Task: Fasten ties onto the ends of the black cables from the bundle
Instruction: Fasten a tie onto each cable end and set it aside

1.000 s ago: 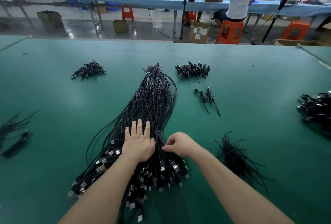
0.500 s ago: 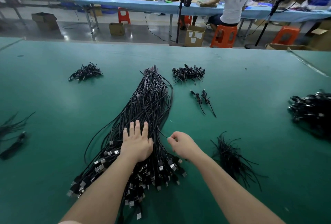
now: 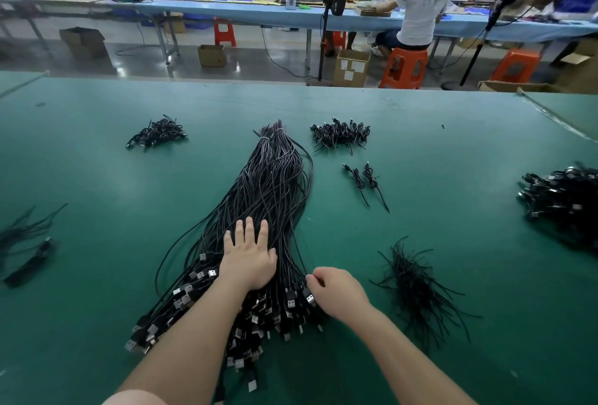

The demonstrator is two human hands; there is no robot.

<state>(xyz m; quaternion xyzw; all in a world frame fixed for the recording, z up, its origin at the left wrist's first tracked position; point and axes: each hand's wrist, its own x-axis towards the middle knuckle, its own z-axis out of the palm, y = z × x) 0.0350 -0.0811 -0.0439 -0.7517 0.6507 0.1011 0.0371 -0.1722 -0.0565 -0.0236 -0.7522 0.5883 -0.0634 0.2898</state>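
A long bundle of black cables (image 3: 271, 184) lies down the middle of the green table (image 3: 453, 158), tied at its far end, with many USB plugs (image 3: 194, 307) fanned out at the near end. My left hand (image 3: 249, 259) rests flat on the bundle, fingers straight. My right hand (image 3: 336, 291) is at the bundle's right edge, its curled fingers pinching a cable just behind a plug (image 3: 309, 298). A loose heap of black ties (image 3: 417, 288) lies to the right of my right hand.
Two tied cables (image 3: 365, 181) lie right of the bundle. Small piles of coiled cables sit at the far left (image 3: 155, 133), far middle (image 3: 339, 134) and right edge (image 3: 563, 197). Loose black strands (image 3: 26, 243) lie at the left. Beyond the table a person (image 3: 417, 6) sits at another bench.
My right hand has moved back toward me along the bundle's right edge, down to the plugs. My left hand has stayed flat on the bundle.
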